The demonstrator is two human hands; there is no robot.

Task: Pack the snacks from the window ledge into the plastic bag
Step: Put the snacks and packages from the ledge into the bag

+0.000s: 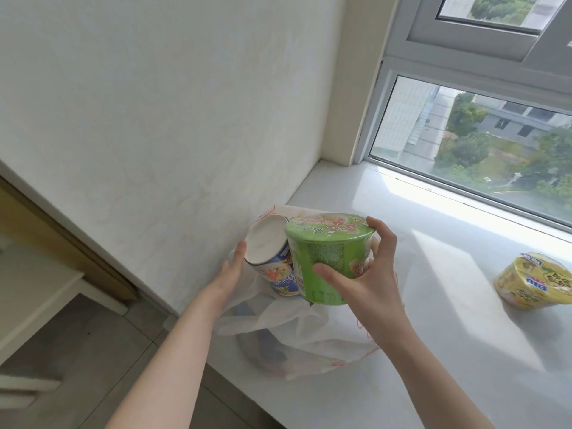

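Observation:
A thin white plastic bag (297, 342) lies open on the window ledge (433, 335) near the wall corner. My right hand (365, 274) grips a green noodle bowl (328, 258), held tilted over the bag's mouth. Beside it a blue noodle cup (275, 264) lies tipped with its white bottom facing up and left, partly inside the bag. My left hand (232, 267) touches that cup's bottom rim with straight fingers. A yellow noodle bowl (532, 281) rests on the ledge at the far right. Something dark shows through the bag lower down.
The white wall (154, 119) runs along the left side of the ledge. The window (479, 144) closes off the back. Below the ledge's left edge lie a tiled floor (93, 351) and a white piece of furniture (37, 301).

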